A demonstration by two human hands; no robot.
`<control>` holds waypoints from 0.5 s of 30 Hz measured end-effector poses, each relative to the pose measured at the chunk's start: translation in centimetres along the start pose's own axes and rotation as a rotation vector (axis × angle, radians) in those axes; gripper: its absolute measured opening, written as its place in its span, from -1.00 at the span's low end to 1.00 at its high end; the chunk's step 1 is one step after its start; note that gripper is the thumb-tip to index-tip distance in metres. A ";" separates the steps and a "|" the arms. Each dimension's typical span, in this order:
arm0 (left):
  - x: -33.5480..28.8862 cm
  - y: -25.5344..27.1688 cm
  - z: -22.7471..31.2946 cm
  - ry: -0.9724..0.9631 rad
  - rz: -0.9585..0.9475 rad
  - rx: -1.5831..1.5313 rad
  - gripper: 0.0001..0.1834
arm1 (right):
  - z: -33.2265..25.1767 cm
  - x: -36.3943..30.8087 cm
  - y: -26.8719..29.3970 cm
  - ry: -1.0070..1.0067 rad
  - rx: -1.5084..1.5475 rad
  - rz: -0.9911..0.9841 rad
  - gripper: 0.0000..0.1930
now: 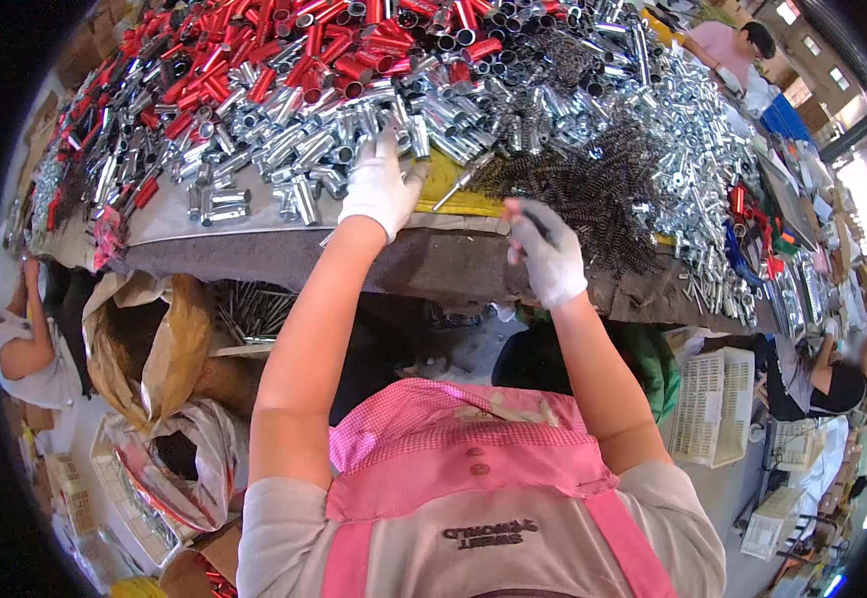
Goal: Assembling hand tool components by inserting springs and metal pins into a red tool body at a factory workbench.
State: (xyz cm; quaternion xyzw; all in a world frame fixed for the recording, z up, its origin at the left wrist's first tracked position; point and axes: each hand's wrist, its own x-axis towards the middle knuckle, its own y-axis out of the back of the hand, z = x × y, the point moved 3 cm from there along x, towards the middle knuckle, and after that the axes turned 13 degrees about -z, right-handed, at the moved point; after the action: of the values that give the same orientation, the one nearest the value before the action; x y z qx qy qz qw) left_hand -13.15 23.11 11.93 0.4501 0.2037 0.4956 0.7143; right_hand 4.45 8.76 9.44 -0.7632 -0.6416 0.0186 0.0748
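Note:
My left hand [382, 189], in a white glove, reaches to the near edge of a heap of silver metal tubes [294, 140]. Its fingers are stretched out and touch the tubes; no part is visibly gripped. My right hand [551, 257], in a pale glove with bare fingertips, hovers over the table's front edge. Its fingers are bent, thumb and forefinger apart, and nothing shows between them. Beside it spreads a pile of dark coil springs [598, 184]. Between my hands a thin metal rod with a thicker end [461, 181] lies slanted on yellow cloth [443, 177].
Red tubes [354, 68] lie heaped farther back, and small silver fittings [698, 149] cover the right side. Below the table stand open sacks [144, 349] at left and a white plastic crate [713, 407] at right. Other people sit far right [842, 374], back right and left.

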 end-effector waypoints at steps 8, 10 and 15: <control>-4.7 -3.5 -2.8 0.037 -0.084 0.475 -0.62 | 2.0 -2.0 -1.1 -0.260 -0.074 -0.102 -0.76; -4.6 -3.2 -3.4 0.028 -0.087 0.394 -0.65 | 1.5 -1.6 -1.0 -0.209 -0.056 -0.165 -0.77; -6.9 -1.8 -4.2 0.215 -0.436 -1.479 -0.63 | -1.3 -0.8 2.0 -0.099 -0.008 -0.129 -0.80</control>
State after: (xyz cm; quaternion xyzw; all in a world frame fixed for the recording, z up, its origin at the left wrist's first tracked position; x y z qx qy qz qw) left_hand -18.22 18.56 7.20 -0.2443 -0.0277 0.3918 0.8866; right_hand 6.44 7.52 10.43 -0.7188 -0.6922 0.0491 0.0410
